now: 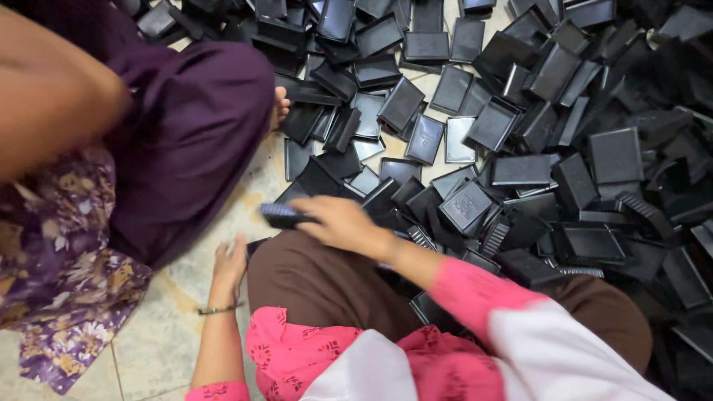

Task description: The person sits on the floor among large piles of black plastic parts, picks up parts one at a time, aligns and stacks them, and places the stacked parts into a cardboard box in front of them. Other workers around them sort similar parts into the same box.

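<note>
My right hand (343, 223) is holding a black tray (281, 215), its long side pointing to nine o'clock. My left hand (229, 269) is lying flat and open on the floor (148, 327) at seven o'clock from it.

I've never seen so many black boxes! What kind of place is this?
Probably a small workshop or home sorting spot: a heap of black plastic trays covers the tiled floor, and people sit on it, handling pieces by hand.

Black plastic trays (522, 170) with a smooth semi-gloss sheen, ribbed black plastic piece (281, 215), worn stained stone floor (148, 334), soft matt purple cloth (193, 134), pink printed cloth (297, 353)
</note>
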